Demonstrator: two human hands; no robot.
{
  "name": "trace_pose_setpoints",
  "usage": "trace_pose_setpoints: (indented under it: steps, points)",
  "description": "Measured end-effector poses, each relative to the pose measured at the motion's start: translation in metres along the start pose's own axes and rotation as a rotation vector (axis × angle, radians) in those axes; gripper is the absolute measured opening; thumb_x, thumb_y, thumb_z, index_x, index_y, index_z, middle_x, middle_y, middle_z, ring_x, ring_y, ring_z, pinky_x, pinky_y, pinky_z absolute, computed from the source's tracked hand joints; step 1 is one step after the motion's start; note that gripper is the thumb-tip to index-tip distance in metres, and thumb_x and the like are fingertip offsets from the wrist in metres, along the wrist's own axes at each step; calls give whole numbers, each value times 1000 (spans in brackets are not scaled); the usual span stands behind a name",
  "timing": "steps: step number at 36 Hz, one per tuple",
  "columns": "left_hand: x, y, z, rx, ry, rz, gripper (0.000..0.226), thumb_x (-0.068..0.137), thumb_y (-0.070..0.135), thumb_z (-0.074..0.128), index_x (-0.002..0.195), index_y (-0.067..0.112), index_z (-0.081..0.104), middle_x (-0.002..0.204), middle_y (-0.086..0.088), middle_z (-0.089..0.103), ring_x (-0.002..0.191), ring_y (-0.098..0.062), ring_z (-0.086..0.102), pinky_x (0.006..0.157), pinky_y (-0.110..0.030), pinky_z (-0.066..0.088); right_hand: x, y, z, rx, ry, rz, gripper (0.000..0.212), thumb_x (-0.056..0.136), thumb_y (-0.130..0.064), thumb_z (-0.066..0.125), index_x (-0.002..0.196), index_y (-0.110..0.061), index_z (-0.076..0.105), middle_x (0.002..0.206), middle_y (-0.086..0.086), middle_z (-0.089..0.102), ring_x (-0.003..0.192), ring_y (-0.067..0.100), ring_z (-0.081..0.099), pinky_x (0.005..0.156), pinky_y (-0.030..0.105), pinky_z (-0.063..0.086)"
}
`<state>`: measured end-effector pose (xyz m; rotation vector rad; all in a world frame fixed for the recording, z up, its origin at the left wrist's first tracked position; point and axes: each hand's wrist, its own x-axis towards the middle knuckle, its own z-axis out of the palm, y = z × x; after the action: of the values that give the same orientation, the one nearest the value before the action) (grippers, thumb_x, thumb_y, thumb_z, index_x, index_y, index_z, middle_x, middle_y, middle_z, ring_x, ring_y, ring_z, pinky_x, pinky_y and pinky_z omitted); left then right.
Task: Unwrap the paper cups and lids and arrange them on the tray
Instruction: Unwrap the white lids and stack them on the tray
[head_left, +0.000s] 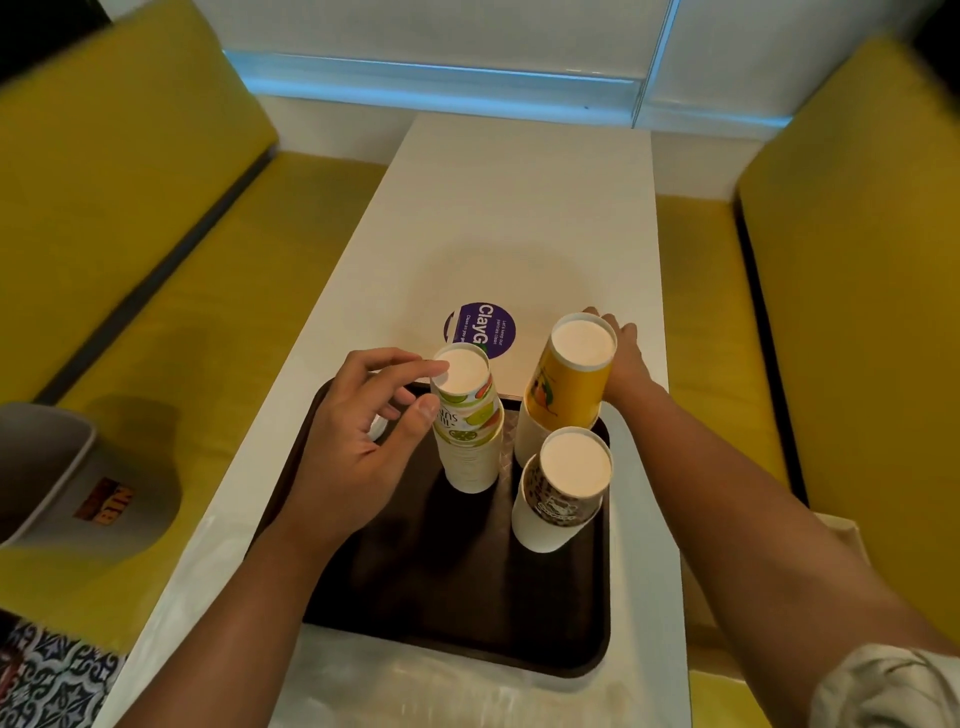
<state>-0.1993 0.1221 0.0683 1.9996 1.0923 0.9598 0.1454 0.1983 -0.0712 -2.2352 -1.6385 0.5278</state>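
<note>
Three stacks of upturned paper cups stand on a dark brown tray. The fruit-print stack is at the tray's far left. My left hand is beside it, fingers loosely curled, with the index fingertip on the top rim and the thumb tip against the side. The yellow stack leans at the far right. My right hand reaches behind it, fingers wrapped round its far side and mostly hidden. The brown-print stack stands free at the right. Something small and white shows under my left hand.
The tray lies on a narrow white table with a purple round sticker just beyond it. Clear plastic wrap lies at the table's near end. Yellow benches flank the table, and a grey bin sits on the left bench.
</note>
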Motion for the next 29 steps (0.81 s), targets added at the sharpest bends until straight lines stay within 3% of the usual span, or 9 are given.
trace_pose_setpoints:
  steps: [4,8,11,13,17,20,24,26,29]
  points:
    - [-3,6,0,24,24,-21,34,99,42,55,132,36,61,135,4,53,112,0,58,84,-3,46,-28,0,-9,-31,48,61,79,77,-70,46,137,-19,44,128,13,54,119,37,50,88,39,32]
    - [-10,15,1,54,77,-35,46,99,50,52,142,34,56,138,4,50,110,2,57,84,-5,47,-64,-5,-25,178,172,149,76,83,-46,76,146,-23,41,134,12,57,126,38,49,96,41,44]
    - [-27,29,0,59,172,-53,45,101,46,53,144,32,55,138,3,51,107,4,57,89,-18,49,-99,2,-37,350,287,239,88,72,-47,79,148,-26,39,132,9,60,125,35,55,103,53,51]
    - [-42,37,-2,35,254,-95,44,102,46,51,144,32,55,136,6,51,107,8,55,89,-18,49,-127,1,-46,506,362,309,91,72,-43,81,150,-26,38,138,9,59,127,34,56,104,54,53]
    - [-82,49,-3,-24,330,-187,40,101,51,49,138,36,55,132,10,51,109,12,52,79,1,42,-195,-8,-68,758,502,423,85,85,-30,84,155,-24,35,139,7,58,121,28,62,95,39,56]
    - [-112,54,-3,-19,289,-232,35,99,54,48,131,41,54,129,11,53,109,12,53,76,0,43,-250,-20,-75,936,570,398,82,88,-25,82,154,-27,35,129,1,57,106,15,65,83,28,57]
    - [-148,61,-2,-12,194,-278,30,102,55,50,129,43,55,122,15,60,108,1,59,78,-13,45,-315,-46,-77,982,618,308,80,88,-27,82,154,-29,36,131,0,60,112,16,66,78,22,61]
    - [-163,64,-2,-15,151,-283,24,106,44,52,128,37,58,114,12,65,104,-1,62,76,-7,44,-345,-63,-76,983,620,247,79,89,-27,82,153,-30,38,132,-2,59,115,15,63,82,24,61]
    - [-180,67,-3,-76,104,-282,25,107,34,50,129,27,61,106,12,69,98,5,64,76,-4,46,-384,-93,-74,986,599,152,75,89,-25,82,151,-32,39,128,-11,58,114,6,62,77,15,58]
